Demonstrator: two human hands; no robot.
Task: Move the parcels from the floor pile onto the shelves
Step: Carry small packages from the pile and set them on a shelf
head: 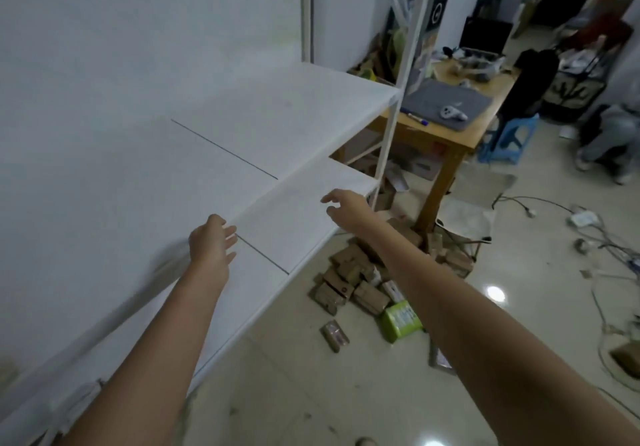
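Observation:
A pile of brown cardboard parcels [356, 276] lies on the floor beside the white shelving unit, with a green packet [400, 321] and a small wrapped parcel [335, 335] at its near edge. The upper white shelf [277, 116] and the lower white shelf [298, 210] carry nothing. My left hand [211, 241] reaches out over the front edge of the shelves, fingers relaxed and holding nothing. My right hand [346, 208] hovers over the lower shelf's right end, fingers loosely spread, also holding nothing.
White shelf posts [398, 92] rise at the unit's right end. Behind stands a wooden table [460, 134] with a grey mat, a blue stool [509, 137], a folding chair [467, 217] and cables [595, 237] on the tiled floor. A person sits at far right [613, 140].

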